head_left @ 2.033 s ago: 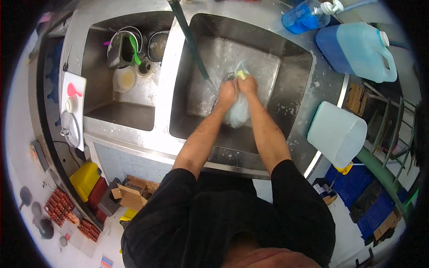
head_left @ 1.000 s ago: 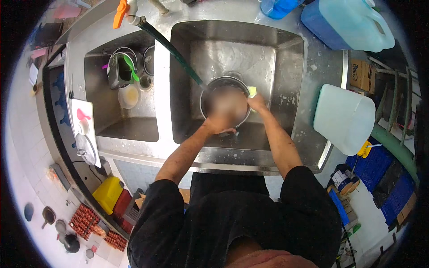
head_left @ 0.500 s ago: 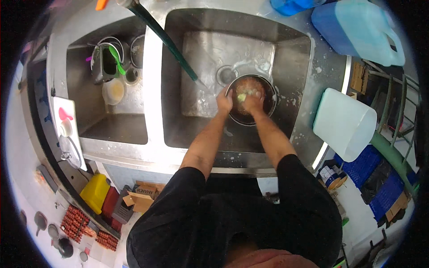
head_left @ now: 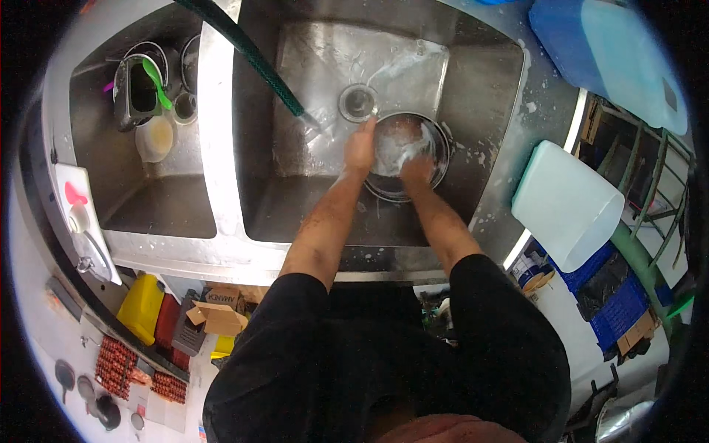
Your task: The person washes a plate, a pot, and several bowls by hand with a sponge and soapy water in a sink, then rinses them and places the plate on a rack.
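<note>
A round metal pot point(head_left: 445, 166), with white suds and wet shine inside, sits tilted in the right-hand sink basin point(head_left: 295, 210). My left hand point(head_left: 360, 150) grips its left rim, fingers pointing toward the drain point(head_left: 358, 102). Inside the pot is my right hand point(head_left: 418, 170), bent down with its fingertips hidden by foam and motion. The yellow-green sponge seen in it half a second earlier is out of sight under the hand. Just left of the pot hangs a dark green hose point(head_left: 258, 66), its end over the basin.
In the left basin are a rectangular metal container point(head_left: 136, 92), a green spoon point(head_left: 156, 83) and a pale bowl point(head_left: 155, 139). On the right counter stand a blue jug point(head_left: 613, 52) and a pale, cut plastic container point(head_left: 567, 207). A white board point(head_left: 88, 221) lies at the left edge.
My right hand has shifted within the pot, and the white suds there have grown. The sponge has gone from sight. My left hand stays on the rim, while the view has shifted slightly.
</note>
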### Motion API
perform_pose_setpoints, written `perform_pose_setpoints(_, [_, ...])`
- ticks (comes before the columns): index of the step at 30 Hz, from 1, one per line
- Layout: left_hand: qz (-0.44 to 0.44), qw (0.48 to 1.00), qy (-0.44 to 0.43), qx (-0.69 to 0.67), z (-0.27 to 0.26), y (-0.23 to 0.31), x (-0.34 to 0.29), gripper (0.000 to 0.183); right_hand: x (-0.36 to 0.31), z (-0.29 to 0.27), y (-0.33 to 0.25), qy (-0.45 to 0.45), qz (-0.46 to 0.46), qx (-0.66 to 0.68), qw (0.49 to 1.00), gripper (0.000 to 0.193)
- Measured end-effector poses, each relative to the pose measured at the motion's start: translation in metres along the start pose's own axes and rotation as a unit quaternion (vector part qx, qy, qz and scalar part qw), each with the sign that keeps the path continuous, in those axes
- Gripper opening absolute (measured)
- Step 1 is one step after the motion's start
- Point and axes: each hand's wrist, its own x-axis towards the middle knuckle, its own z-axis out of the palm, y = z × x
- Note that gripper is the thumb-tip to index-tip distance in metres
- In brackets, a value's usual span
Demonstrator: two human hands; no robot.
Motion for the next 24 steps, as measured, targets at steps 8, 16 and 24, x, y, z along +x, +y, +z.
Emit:
perform_pose_setpoints(8, [0.037, 0.993, -0.074, 0.087, -0.007, -0.006, 0.017, 0.034, -0.017, -0.025, -0.003, -0.029, -0.247, 0.165, 0.954, 0.049])
perform_pose_setpoints(16, [0.055, 0.997, -0.037, 0.045, -0.004, -0.012, 0.012, 0.031, -0.018, -0.016, 0.024, 0.082, -0.12, 0.089, 0.985, 0.057])
perform_pose_setpoints(24, [0.074, 0.982, 0.043, -0.17, -0.001, -0.019, 0.011, 0.024, -0.004, 0.002, -0.04, -0.041, -0.331, 0.215, 0.918, 0.051])
